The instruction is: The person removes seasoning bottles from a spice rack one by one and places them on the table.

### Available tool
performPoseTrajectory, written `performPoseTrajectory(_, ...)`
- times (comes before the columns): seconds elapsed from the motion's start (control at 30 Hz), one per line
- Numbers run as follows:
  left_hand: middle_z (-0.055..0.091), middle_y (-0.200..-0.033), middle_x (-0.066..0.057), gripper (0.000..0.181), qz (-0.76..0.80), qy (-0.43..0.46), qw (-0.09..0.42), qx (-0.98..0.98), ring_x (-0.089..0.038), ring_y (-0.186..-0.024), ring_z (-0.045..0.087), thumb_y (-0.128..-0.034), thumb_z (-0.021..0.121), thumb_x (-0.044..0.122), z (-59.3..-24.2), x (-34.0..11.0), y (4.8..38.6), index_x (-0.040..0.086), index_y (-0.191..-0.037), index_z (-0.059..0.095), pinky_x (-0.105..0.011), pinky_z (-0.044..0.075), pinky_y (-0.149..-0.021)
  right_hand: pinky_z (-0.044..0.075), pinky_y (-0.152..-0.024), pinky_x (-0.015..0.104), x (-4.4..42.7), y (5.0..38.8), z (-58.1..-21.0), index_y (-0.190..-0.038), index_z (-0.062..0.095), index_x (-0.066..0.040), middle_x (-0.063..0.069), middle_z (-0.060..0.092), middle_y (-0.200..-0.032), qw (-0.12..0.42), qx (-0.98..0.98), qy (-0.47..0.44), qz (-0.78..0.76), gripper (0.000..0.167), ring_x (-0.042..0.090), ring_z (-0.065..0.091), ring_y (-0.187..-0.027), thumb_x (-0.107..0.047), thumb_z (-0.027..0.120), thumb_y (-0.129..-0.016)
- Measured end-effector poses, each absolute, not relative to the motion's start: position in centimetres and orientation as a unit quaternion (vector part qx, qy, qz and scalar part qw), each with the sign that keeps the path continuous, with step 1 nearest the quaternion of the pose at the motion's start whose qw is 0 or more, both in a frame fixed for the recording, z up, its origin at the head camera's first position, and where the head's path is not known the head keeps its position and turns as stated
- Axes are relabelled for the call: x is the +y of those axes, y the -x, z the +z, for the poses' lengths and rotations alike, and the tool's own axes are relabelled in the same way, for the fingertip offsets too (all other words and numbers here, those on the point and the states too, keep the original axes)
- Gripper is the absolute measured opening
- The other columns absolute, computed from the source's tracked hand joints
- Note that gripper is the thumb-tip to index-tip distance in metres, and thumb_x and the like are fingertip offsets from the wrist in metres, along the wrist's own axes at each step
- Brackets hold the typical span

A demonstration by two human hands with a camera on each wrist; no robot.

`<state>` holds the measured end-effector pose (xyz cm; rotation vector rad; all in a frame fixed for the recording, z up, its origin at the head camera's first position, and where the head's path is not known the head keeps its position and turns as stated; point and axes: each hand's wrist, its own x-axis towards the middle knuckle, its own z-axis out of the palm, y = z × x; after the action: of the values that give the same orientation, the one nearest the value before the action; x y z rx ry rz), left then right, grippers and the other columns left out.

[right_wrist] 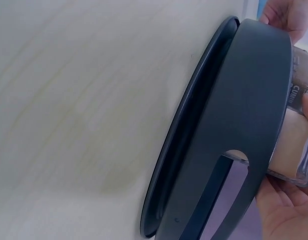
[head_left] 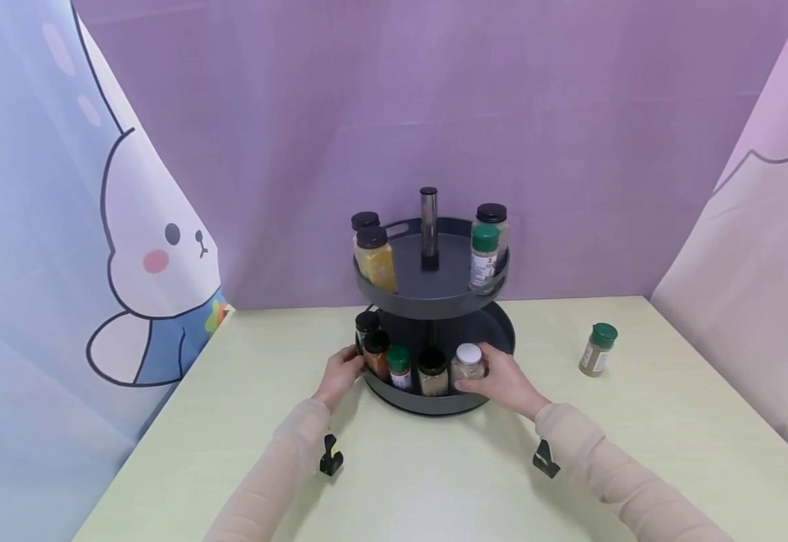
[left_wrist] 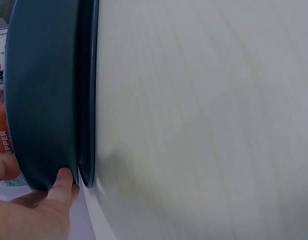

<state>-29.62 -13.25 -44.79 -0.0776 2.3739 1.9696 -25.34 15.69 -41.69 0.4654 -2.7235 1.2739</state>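
Note:
On the lower tier of a dark two-tier rack [head_left: 427,406], my right hand [head_left: 505,382] grips a white-lidded jar [head_left: 467,363] between thumb and fingers. In the right wrist view that jar [right_wrist: 288,145] stands just inside the rim, with my right hand [right_wrist: 288,210] around it. At the rack's left side my left hand [head_left: 341,374] holds the lower rim; the left wrist view shows a fingertip of my left hand [left_wrist: 49,205] pressed on the rim's outer wall [left_wrist: 41,100]. Beside the white-lidded jar is a black-lidded jar [head_left: 433,373], then a green-lidded one [head_left: 400,367].
An orange jar [head_left: 376,354] and another black-lidded jar [head_left: 366,325] stand at the lower tier's left. The upper tier [head_left: 434,305] carries yellow [head_left: 381,267] and green-lidded [head_left: 484,260] jars, among others. Another green-lidded jar [head_left: 598,350] stands on the table [head_left: 434,482] at the right.

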Motion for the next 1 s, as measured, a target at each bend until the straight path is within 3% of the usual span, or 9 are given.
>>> performPoseTrajectory(0.6, 0.044, -0.133, -0.027, 0.044, 0.634, 0.02, 0.015, 0.773, -0.036, -0.12, 0.048, -0.0938, 0.04, 0.008, -44.2, -13.4, 30.4, -0.009, -0.135, 0.036, -0.041, 0.042, -0.1, 0.048, -0.067, 0.029, 16.1, 26.2, -39.4, -0.114, 0.053, 0.002, 0.012, 0.064, -0.099, 0.083, -0.892, -0.158, 0.415, 0.057, 0.019, 0.058, -0.081, -0.024, 0.078, -0.07)
performPoseTrajectory(0.8, 0.044, -0.133, -0.028, 0.044, 0.63, 0.018, 0.018, 0.777, -0.036, -0.12, 0.048, -0.0941, 0.04, 0.007, -44.4, -13.3, 30.3, -0.009, -0.134, 0.036, -0.042, 0.042, -0.1, 0.052, -0.077, 0.038, 17.0, 26.0, -38.1, -0.119, 0.051, 0.0, 0.016, 0.062, -0.11, 0.073, -0.891, -0.134, 0.427, 0.058, 0.028, 0.06, -0.096, -0.026, 0.075, -0.074)
performPoseTrajectory(1.0, 0.044, -0.132, -0.029, 0.044, 0.625, 0.02, 0.016, 0.78, -0.037, -0.119, 0.048, -0.0936, 0.039, 0.007, -45.1, -13.2, 29.9, -0.01, -0.134, 0.036, -0.042, 0.044, -0.098, 0.049, -0.087, 0.048, 18.3, 25.6, -37.0, -0.124, 0.049, -0.001, 0.019, 0.059, -0.118, 0.08, -0.889, -0.127, 0.433, 0.06, 0.036, 0.056, -0.108, -0.027, 0.073, -0.076)
